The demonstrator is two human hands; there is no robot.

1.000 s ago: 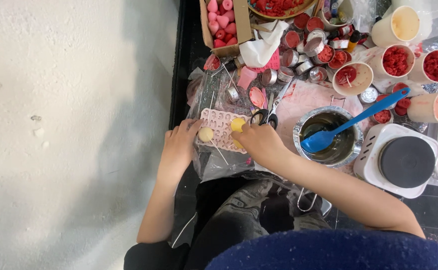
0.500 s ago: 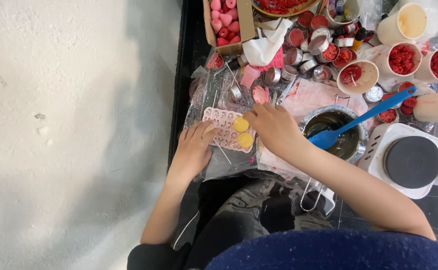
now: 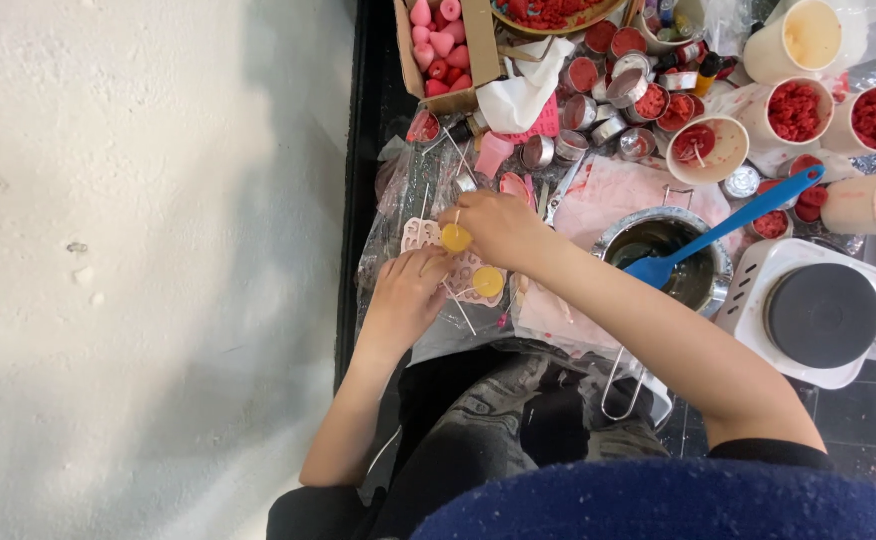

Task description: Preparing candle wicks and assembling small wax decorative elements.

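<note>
My right hand [image 3: 498,225] pinches a small round yellow candle [image 3: 455,238] with a wick, just above the pink mould tray [image 3: 424,234]. My left hand [image 3: 408,295] rests on the near part of the same tray, fingers curled over it; I cannot tell whether it grips anything. A second yellow candle [image 3: 488,282] sits on the tray between the two hands, with thin wicks lying beside it. The tray lies on crumpled clear plastic [image 3: 398,190].
A metal pot [image 3: 703,280] with a blue spatula [image 3: 728,225] stands right of the hands, next to a white hotplate [image 3: 823,315]. Cups of red wax bits [image 3: 793,110], small tins [image 3: 578,110] and a cardboard box of pink candles [image 3: 438,45] crowd the back. White floor lies left.
My right hand has moved left across the tray and now holds a yellow candle. My left hand slid toward me along the tray. The view shifted slightly.
</note>
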